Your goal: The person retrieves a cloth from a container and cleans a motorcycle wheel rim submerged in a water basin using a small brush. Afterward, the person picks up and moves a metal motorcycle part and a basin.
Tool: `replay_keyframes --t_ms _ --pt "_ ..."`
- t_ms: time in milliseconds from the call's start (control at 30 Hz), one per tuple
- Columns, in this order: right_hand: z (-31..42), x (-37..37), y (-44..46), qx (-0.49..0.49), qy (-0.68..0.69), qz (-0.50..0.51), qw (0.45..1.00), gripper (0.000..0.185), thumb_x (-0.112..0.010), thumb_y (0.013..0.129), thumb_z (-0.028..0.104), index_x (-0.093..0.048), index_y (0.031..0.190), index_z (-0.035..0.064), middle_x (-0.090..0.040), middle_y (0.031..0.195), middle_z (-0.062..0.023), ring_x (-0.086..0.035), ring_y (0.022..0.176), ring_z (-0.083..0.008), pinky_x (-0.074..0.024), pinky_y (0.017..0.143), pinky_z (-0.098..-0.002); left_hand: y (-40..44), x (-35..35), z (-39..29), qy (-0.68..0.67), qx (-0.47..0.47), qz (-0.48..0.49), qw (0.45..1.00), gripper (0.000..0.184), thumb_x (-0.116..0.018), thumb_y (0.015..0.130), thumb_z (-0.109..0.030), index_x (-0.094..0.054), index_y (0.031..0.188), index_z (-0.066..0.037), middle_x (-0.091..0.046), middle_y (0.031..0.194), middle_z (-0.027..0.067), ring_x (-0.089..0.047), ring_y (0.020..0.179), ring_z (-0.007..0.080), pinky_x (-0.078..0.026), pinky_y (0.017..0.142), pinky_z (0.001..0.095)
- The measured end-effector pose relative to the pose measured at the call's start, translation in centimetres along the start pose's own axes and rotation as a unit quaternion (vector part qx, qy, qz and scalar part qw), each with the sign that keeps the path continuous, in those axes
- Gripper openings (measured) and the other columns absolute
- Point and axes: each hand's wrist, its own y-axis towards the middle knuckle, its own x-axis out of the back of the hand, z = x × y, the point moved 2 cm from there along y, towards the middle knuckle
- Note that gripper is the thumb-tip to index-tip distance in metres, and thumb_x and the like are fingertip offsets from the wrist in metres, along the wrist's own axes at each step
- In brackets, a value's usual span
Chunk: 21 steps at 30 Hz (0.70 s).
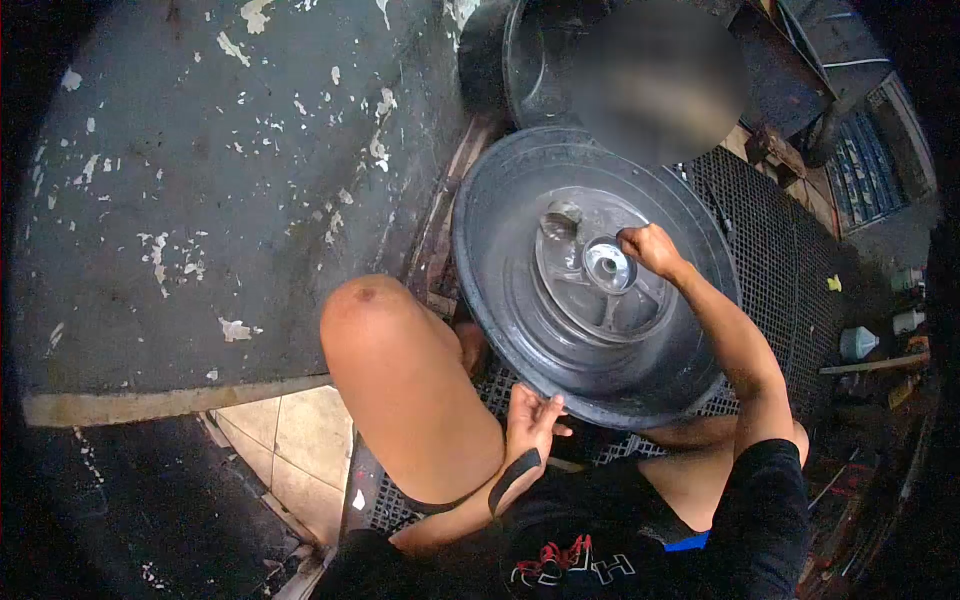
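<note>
A wide black basin [480, 225] sits tilted between my legs, wet inside. In it lies a grey metal wheel [560, 275] with broad spokes and a shiny round hub [608, 265] at its middle. My right hand [652, 250] is closed in a fist at the hub's upper right edge; whatever it may hold is hidden by the fingers. My left hand [533, 415] grips the near rim of the basin, thumb along the edge, the other fingers partly out of sight below it.
Behind the basin is another large black tub [530, 60], beside a blurred round patch. Black perforated matting [770, 250] covers the floor. A worn dark panel with chipped paint [220, 200] fills the left side. Small containers [858, 343] stand at the right.
</note>
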Motion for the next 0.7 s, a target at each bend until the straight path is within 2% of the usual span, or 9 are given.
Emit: replay_keyframes --t_ms 133,267,367,567,700 --pt "2.1 0.1 -1.7 0.07 -0.046 0.01 0.996 0.013 -0.06 0.078 0.017 -0.06 0.083 0.0049 -0.063 0.072 -0.0162 -0.062 0.067 -0.0352 -0.047 0.058 -0.0455 -0.2 -0.2 -0.3 -0.001 -0.003 0.002 1.0 0.027 -0.062 0.087 -0.012 -0.039 0.101 -0.013 -0.052 0.089 0.001 -0.054 0.075 0.011 -0.052 0.05 0.0236" --pt "3.9 1.3 -4.0 0.138 -0.078 0.039 0.987 0.012 -0.059 0.075 0.017 -0.059 0.083 0.0071 -0.062 0.066 -0.0137 -0.062 0.062 -0.0333 -0.0474 0.056 -0.0439 0.0 0.2 0.4 -0.009 -0.007 0.006 1.0 0.027 -0.062 0.087 -0.013 -0.038 0.1 -0.012 -0.052 0.089 0.0011 -0.054 0.075 0.0108 -0.051 0.05 0.0233" --pt "3.6 1.6 -5.1 0.147 -0.103 0.062 0.982 0.012 -0.059 0.076 0.017 -0.058 0.084 0.0076 -0.062 0.066 -0.0139 -0.061 0.062 -0.0336 -0.0476 0.055 -0.0439 0.0 0.1 0.2 -0.013 -0.011 0.006 1.0 0.026 -0.06 0.087 -0.012 -0.038 0.1 -0.012 -0.052 0.089 0.0019 -0.054 0.075 0.0106 -0.051 0.049 0.0229" --pt "-1.5 1.0 -4.2 0.044 -0.106 0.042 0.992 0.014 -0.059 0.079 0.02 -0.06 0.085 0.0084 -0.063 0.068 -0.0156 -0.062 0.063 -0.0353 -0.0471 0.056 -0.0465 -0.2 -0.3 -0.5 -0.013 -0.004 0.003 1.0 0.025 -0.059 0.087 -0.011 -0.037 0.1 -0.011 -0.052 0.088 0.0021 -0.054 0.075 0.0107 -0.051 0.049 0.023" --pt "-5.4 0.5 -2.6 -0.055 -0.144 0.036 0.987 0.013 -0.058 0.078 0.023 -0.062 0.083 0.0114 -0.064 0.071 -0.0176 -0.063 0.068 -0.0364 -0.0499 0.061 -0.0467 -0.3 0.0 -0.3 -0.006 0.002 -0.002 1.0 0.025 -0.059 0.088 -0.011 -0.038 0.101 -0.011 -0.053 0.088 0.0021 -0.054 0.075 0.0108 -0.051 0.05 0.0236"
